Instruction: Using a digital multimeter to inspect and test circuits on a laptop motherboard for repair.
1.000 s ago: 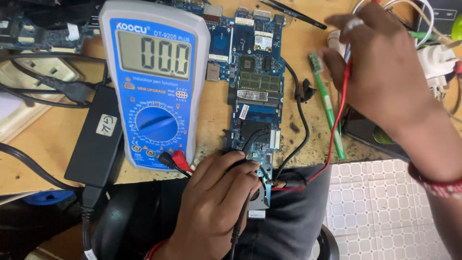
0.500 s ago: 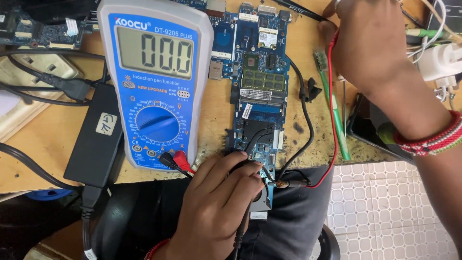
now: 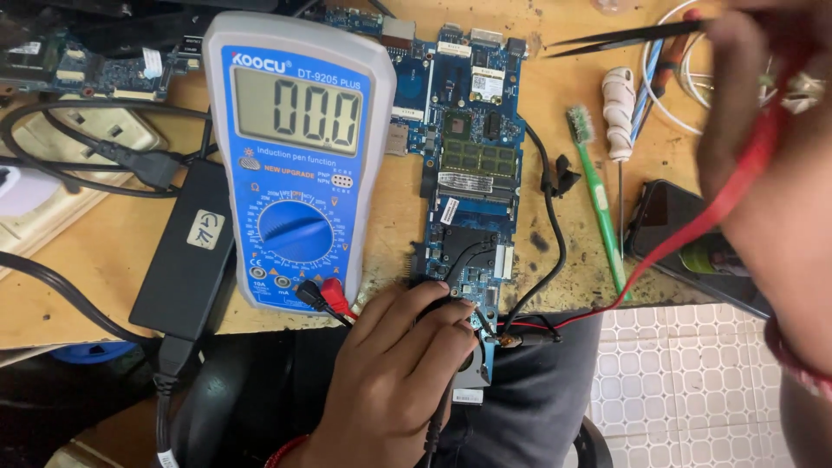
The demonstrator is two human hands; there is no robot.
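Wooden bench (image 3: 78, 295), bare blue circuit board (image 3: 472, 147)

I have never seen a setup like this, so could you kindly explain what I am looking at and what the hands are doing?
This is a view from a camera worn on a person's head, looking down at a wooden workbench. In the middle lies a blue circuit board. Beside it stands a blue and grey multimeter, a tester with a screen and a dial. The left hand presses a black probe onto the board's near end. The right hand, blurred and close to the camera, holds the red lead. Also there: a black power adapter, a green toothbrush, tweezers and a phone.
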